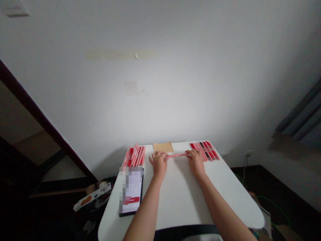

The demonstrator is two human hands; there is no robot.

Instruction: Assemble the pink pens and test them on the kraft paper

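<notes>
A slim pink pen [177,155] lies crosswise between my two hands, low over the white table or on it; I cannot tell which. My left hand [159,162] has its fingers closed on the pen's left end. At the other end, the fingers of my right hand [195,161] pinch the tip. Left of my left hand is a pile of pink and red pens [135,156]. Beside my right hand lies a row of pink, red and black pens [207,151]. A tan piece of paper [163,147] sits behind my left hand.
On the white table [179,201], a phone or tablet [132,190] lies near the left edge, left of my forearm. A pale wall [175,83] rises behind the table. Clutter [92,197] is on the floor at left, and a green cable [273,204] at right.
</notes>
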